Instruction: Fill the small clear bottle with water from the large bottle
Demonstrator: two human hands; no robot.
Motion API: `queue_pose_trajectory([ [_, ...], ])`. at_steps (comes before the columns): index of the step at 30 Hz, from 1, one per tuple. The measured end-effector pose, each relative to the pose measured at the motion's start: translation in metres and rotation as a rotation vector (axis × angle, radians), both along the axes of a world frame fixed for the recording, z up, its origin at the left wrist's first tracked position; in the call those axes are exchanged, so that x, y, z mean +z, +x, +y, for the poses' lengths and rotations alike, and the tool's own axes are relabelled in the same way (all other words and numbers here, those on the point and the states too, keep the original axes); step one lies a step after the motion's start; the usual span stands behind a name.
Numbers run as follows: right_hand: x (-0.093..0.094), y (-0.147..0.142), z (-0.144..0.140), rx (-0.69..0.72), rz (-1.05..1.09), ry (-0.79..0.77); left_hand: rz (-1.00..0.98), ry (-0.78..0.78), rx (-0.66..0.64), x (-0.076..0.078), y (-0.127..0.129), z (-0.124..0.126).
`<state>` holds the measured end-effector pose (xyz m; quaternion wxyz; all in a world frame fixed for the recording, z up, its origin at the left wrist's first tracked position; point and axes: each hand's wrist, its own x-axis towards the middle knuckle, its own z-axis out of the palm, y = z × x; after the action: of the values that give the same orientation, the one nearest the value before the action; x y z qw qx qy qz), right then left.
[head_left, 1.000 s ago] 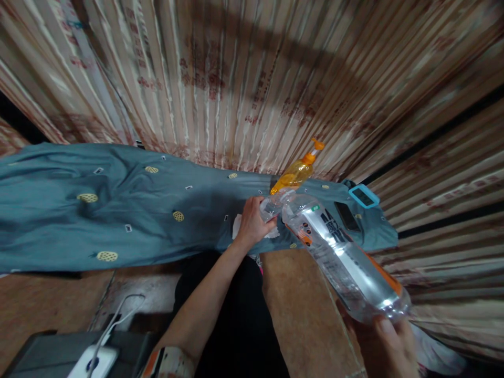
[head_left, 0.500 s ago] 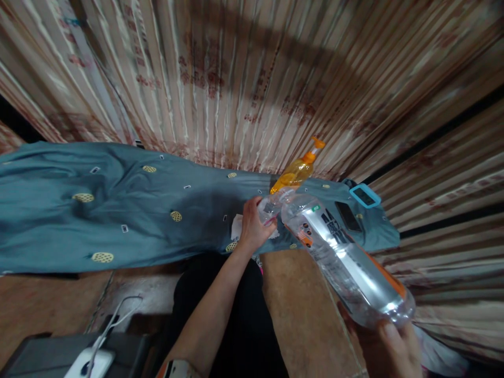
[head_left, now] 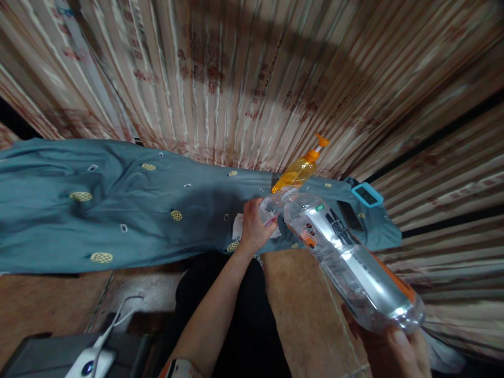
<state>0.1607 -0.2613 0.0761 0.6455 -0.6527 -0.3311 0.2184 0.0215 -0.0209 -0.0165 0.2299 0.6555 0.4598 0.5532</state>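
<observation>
Behind the big bottle (head_left: pixel 346 257), the cup (head_left: pixel 271 206) is half-hidden.

The right hand (head_left: pixel 397 349) is cut off by the bottom edge at lower right, its grip under the big bottle (head_left: pixel 350 262) mostly hidden. The small clear container (head_left: pixel 271 206) in the left hand (head_left: pixel 254 226) is too blurred to identify.

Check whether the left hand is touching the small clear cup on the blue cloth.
Touching. The head view shows the left hand wrapped around the small clear cup, its fingers pressed against the cup's side with no gap.
</observation>
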Motion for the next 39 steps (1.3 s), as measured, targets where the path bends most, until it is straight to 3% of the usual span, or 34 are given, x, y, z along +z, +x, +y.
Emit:
queue_pose_trajectory([
  [3,0.004,-0.005,0.000,-0.059,0.048,-0.055,-0.008,-0.004,-0.005,-0.001,0.000,0.000],
  [11,0.018,-0.015,0.004,-0.022,0.067,-0.047,-0.033,-0.047,-0.028,0.000,0.001,-0.003],
  [22,0.014,-0.007,-0.001,-0.012,-0.018,-0.063,-0.042,-0.064,-0.050,0.004,-0.002,-0.003],
  [29,0.012,-0.005,0.003,0.033,0.028,-0.022,-0.032,-0.081,-0.045,0.005,-0.001,-0.003],
  [35,0.017,-0.013,0.005,-0.028,0.059,-0.041,-0.038,-0.071,-0.041,0.003,0.000,-0.002],
  [39,0.018,-0.012,0.003,0.023,0.044,-0.028,-0.034,-0.061,-0.046,0.003,0.000,-0.002],
])
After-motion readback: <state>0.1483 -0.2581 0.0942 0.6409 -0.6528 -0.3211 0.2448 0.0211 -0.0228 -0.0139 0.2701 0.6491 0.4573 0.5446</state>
